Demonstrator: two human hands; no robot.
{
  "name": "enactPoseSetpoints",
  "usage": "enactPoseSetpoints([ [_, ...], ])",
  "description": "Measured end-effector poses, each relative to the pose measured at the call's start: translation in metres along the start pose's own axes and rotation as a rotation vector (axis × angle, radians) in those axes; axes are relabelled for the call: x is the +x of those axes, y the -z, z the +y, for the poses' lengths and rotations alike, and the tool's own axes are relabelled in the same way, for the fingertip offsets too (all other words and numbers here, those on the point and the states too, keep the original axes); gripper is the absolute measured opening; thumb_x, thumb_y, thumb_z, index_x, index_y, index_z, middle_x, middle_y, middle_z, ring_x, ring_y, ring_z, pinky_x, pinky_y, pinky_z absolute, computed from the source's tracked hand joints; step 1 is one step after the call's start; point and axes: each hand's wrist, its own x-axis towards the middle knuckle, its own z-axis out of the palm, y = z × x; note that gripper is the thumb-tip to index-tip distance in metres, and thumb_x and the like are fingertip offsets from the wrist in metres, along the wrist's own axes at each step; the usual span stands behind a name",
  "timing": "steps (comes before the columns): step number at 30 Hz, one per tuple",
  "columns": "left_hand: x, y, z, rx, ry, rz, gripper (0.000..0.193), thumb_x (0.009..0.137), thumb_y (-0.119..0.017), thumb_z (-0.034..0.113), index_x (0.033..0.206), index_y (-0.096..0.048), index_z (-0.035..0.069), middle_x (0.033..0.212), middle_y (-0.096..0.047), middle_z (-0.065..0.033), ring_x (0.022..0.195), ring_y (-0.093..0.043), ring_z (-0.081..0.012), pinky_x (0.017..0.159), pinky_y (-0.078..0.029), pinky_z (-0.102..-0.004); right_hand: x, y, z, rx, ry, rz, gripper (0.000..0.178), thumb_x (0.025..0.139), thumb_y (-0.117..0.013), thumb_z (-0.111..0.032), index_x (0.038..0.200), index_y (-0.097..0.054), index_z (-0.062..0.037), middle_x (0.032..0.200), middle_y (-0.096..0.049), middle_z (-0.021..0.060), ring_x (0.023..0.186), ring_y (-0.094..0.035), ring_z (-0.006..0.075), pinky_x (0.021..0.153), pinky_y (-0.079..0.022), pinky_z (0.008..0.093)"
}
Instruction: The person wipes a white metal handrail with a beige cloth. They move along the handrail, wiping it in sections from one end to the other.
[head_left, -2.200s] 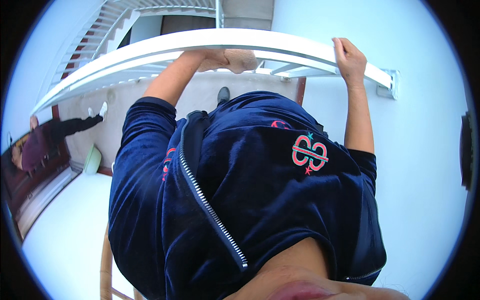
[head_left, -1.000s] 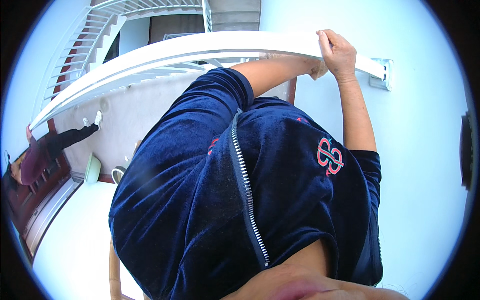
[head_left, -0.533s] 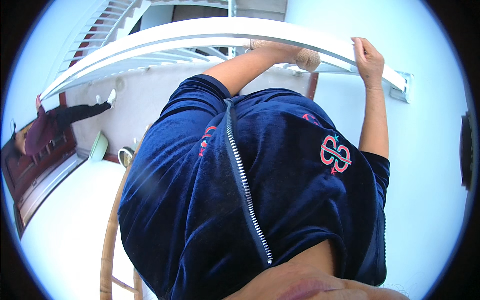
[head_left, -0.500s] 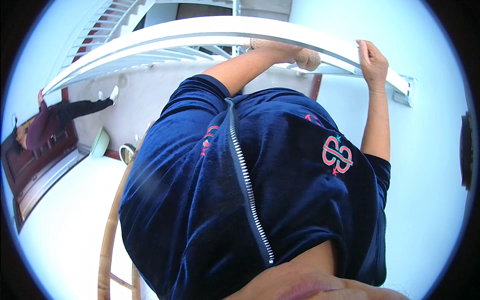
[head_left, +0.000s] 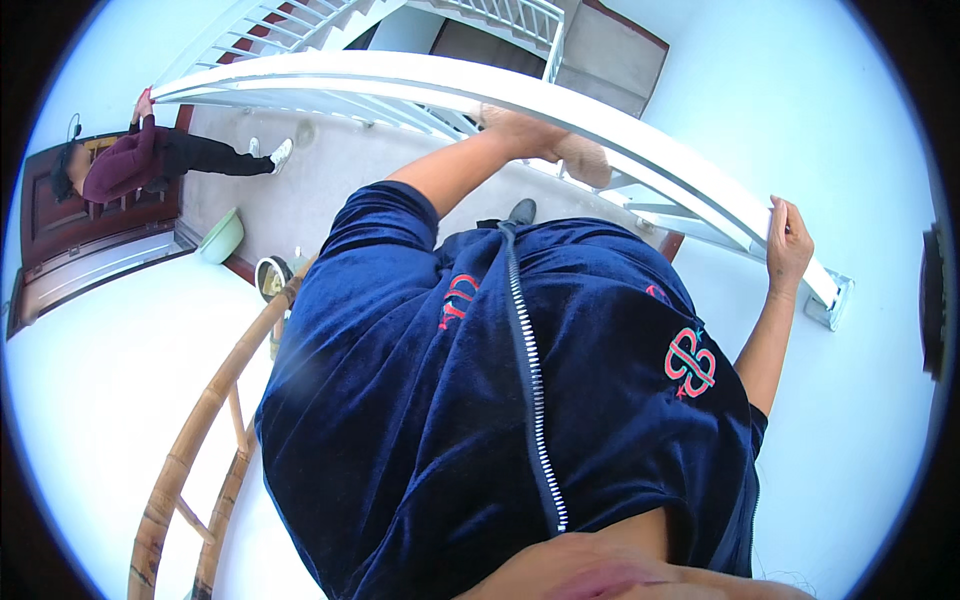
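Note:
A white handrail curves across in front of me, with white balusters beneath it. My left hand is closed on a light brown cloth, just under the handrail's near side. Part of the cloth shows on either side of the hand; its fingers are partly hidden. Near the handrail's right end, my right hand has its fingers curled over the rail, and no cloth is seen in it. A metal bracket joins that end to the pale wall.
At the left, another person in a dark red top has a hand on the rail's far end. Beside a brown door sits a pale green basin. A bamboo ladder-like frame stands at my left. White stairs rise beyond.
The view has shifted, so the handrail slopes more steeply down to the right. My left hand still holds the cloth, and my right hand stays on the rail. A dark shoe now shows.

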Motion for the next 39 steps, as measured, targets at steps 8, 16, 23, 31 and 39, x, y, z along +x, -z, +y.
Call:
enactPoseSetpoints([
  [8,-0.107,-0.006,-0.130,0.194,0.091,-0.038,0.056,0.082,-0.074,0.060,0.109,-0.071,0.011,0.103,-0.073,-0.0088,0.100,-0.069,-0.0268,0.093,-0.053,-0.0419,-0.002,0.001,0.002,0.053,-0.045,0.030,0.022,0.102,-0.060,-0.020,0.103,-0.076,-0.0044,0.088,-0.076,0.0063,0.079,-0.070,0.0120,0.073,-0.053,0.0259],
  [16,-0.158,-0.043,-0.214,-0.126,0.271,0.054,0.049,0.088,-0.070,0.052,0.113,-0.070,0.010,0.108,-0.070,-0.0106,0.103,-0.066,-0.0260,0.097,-0.050,-0.0376,-0.001,-0.001,0.003,-0.076,-0.150,0.050,0.020,0.100,-0.062,-0.019,0.101,-0.078,-0.0073,0.082,-0.076,0.0029,0.075,-0.068,0.0078,0.067,-0.050,0.0230],
  [23,-0.097,-0.045,-0.163,-0.233,0.156,-0.014,0.042,0.088,-0.071,0.045,0.111,-0.070,0.010,0.107,-0.070,-0.0097,0.101,-0.066,-0.0248,0.095,-0.050,-0.0370,-0.002,-0.003,0.004,-0.047,-0.143,0.074,0.020,0.100,-0.062,-0.019,0.102,-0.078,-0.0071,0.085,-0.077,0.0021,0.079,-0.070,0.0083,0.070,-0.052,0.0227],
  [31,-0.003,-0.027,-0.039,-0.404,-0.035,-0.166,0.035,0.087,-0.072,0.037,0.109,-0.070,0.010,0.106,-0.070,-0.0086,0.099,-0.066,-0.0233,0.092,-0.051,-0.0364,0.000,-0.007,0.001,-0.035,-0.103,0.075,0.018,0.098,-0.064,-0.022,0.100,-0.079,-0.0108,0.083,-0.076,0.0006,0.074,-0.070,0.0103,0.070,-0.053,0.0253],
  [39,0.075,-0.030,0.060,-0.581,-0.183,-0.281,0.027,0.087,-0.073,0.028,0.107,-0.071,0.010,0.105,-0.070,-0.0075,0.097,-0.065,-0.0218,0.089,-0.052,-0.0357,0.004,-0.010,0.006,-0.146,0.112,0.085,0.022,0.100,-0.059,-0.025,0.096,-0.076,-0.0138,0.079,-0.074,0.0014,0.065,-0.067,0.0160,0.062,-0.053,0.0286],
])
